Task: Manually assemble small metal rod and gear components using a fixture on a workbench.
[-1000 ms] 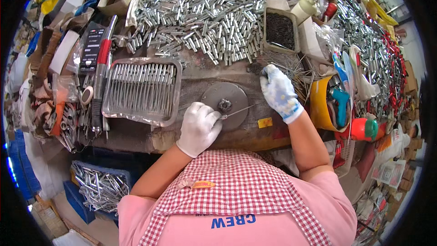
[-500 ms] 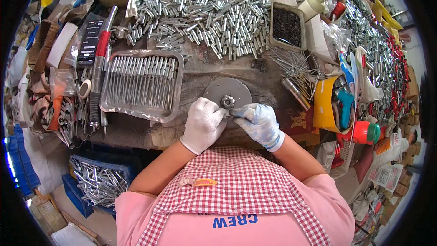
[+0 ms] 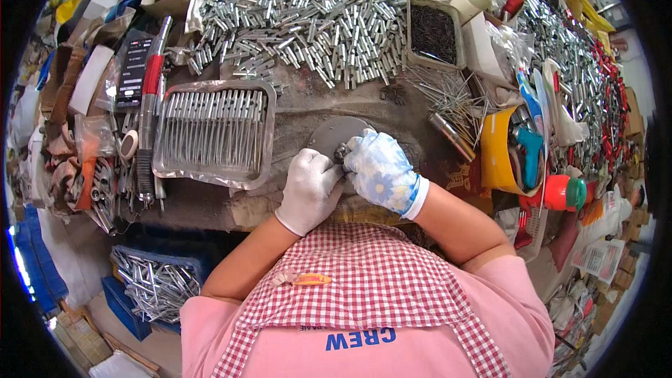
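Both gloved hands meet over a round grey metal disc (image 3: 334,134) that lies flat on the worn workbench (image 3: 210,199), and everything else is best placed from that disc. The left hand (image 3: 309,189), in a plain white glove, rests on the disc's near edge with its fingers curled and pressed together around a small metal part (image 3: 341,152) at the disc's centre. The right hand (image 3: 378,168), in a white glove with a blue flower print, covers the disc's right half, its fingers bent inward and closed toward the same small part, touching the left hand's fingertips (what exactly is pinched between them is too hidden to tell). Just left of the disc sits a shallow metal tray (image 3: 213,133) holding a row of slim metal rods laid side by side. Beyond the disc, farther from the person, spreads a large heap of short silvery metal tubes (image 3: 301,17). To the disc's upper right stands a small rectangular box of dark nails (image 3: 432,33), with loose thin pins (image 3: 444,98) scattered between that box and the disc. Right of the disc is a yellow container (image 3: 493,150), and past it a red-and-green bottle (image 3: 563,192).
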Available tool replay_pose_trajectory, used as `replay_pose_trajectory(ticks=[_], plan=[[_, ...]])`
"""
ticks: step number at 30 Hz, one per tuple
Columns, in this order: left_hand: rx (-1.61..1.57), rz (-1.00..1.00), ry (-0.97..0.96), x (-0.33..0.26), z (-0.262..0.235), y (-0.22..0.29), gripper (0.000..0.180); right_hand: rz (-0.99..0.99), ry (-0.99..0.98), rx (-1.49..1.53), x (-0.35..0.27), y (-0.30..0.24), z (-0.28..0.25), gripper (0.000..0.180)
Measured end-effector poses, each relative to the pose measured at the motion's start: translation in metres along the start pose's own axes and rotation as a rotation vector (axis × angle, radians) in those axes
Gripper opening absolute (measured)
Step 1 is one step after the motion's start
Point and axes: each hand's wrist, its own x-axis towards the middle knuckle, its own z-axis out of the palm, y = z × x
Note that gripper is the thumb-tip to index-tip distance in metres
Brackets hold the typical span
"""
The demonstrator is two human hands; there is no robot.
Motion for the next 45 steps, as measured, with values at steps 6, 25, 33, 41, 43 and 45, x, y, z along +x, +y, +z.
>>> replay_pose_trajectory(ticks=[6, 25, 33, 41, 43, 45], plan=[[0.011, -0.022, 0.014, -0.003, 0.001, 0.003, 0.021, 0.025, 0.045, 0.087, -0.009, 0.004, 0.009, 0.009], [-0.006, -0.069, 0.01, -0.006, -0.001, 0.001, 0.017, 0.811, 0.119, -0.177, -0.113, 0.064, -0.014, 0.074], [0.018, -0.058, -0.024, -0.007, -0.002, 0.002, 0.02, 0.353, -0.02, 0.296, -0.092, -0.015, -0.002, 0.061], [0.016, -0.053, -0.008, -0.005, 0.001, 0.001, 0.018, 0.348, -0.02, 0.212, -0.098, -0.007, 0.005, 0.061], [0.014, -0.067, -0.022, -0.007, 0.0, 0.002, 0.015, 0.391, -0.052, 0.241, -0.095, -0.007, -0.006, 0.057], [0.007, -0.067, 0.007, -0.004, 0.002, 0.003, 0.015, 0.378, 0.361, 0.481, -0.104, 0.004, -0.004, 0.059]])
